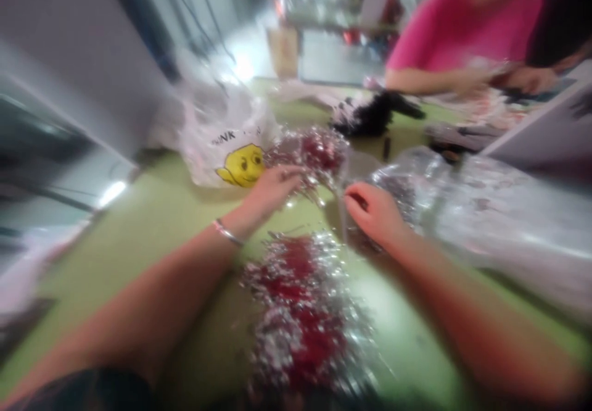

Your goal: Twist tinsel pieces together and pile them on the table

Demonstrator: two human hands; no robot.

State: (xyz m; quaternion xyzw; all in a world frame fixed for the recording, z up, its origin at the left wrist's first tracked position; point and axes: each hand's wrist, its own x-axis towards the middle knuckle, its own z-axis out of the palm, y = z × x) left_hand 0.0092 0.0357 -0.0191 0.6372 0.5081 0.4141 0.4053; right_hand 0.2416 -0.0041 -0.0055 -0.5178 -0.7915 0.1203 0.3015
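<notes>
Room: blurred throughout, with crowded shelves (337,4) and a brown carton (283,52) beyond the far edge of the table (157,207).
Table: green top, its left edge slanting away at the left, its middle strewn with shiny stuff.
Person (462,34): pink shirt, at the far edge toward the right; what this person's hands touch is too smeared to tell.
Clear plastic (504,213): broad and glossy, spread over the right part of the table, with a crumpled portion just beside the right hand (374,210).
Front tinsel (300,300): red and silver, a long strip lying toward the near edge, between the two forearms.
White bag (203,158): toward the left edge, printed with a yellow face, just beside the left hand (280,182).
Back tinsel (324,150): red and silver, a bunch at the middle of the table, farther toward the far edge than the front tinsel.
Black thing (370,115): fluffy, between the back tinsel and the far edge.
Right hand: near the back tinsel, thumb and forefinger curled close; cannot tell whether they pinch any plastic.
Left hand: at the silver strands of the back tinsel, fingers bent; cannot tell whether they are clamped on them.
Bracelet (226,233): silvery, around the left wrist.
</notes>
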